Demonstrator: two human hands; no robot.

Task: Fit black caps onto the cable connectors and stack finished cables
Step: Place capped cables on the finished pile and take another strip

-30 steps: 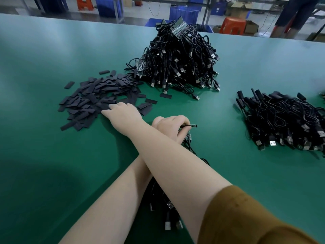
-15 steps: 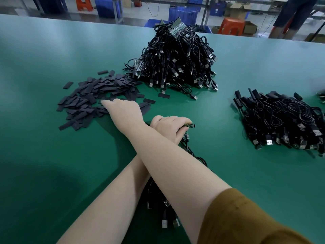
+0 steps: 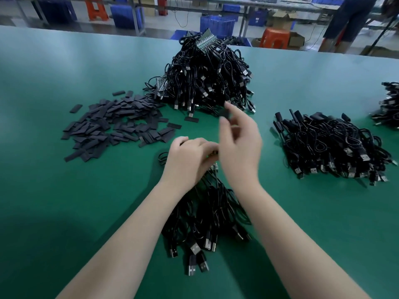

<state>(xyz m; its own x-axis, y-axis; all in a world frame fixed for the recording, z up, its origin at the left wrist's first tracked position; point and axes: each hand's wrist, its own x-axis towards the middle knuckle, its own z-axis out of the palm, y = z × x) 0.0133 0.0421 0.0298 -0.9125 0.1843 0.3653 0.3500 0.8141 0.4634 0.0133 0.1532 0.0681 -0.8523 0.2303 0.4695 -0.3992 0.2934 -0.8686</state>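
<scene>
Lying under both hands (image 3: 216, 152): cable bundle (image 3: 205, 214).

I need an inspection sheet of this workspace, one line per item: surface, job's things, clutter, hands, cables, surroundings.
Surface: green table, matte.
Job's things: loose black caps spread at the left; large heap of cables at the far centre; pile of capped cables at the right.
Clutter: nothing seen.
Hands: left hand grips the top of a cable bundle; right hand raised beside it and blurred, a dark piece seemingly at its fingertips.
Cables: the bundle runs towards the person, USB plugs at its near end; a further pile at the right edge.
Surroundings: blue crates, orange stools, a standing person behind.
</scene>
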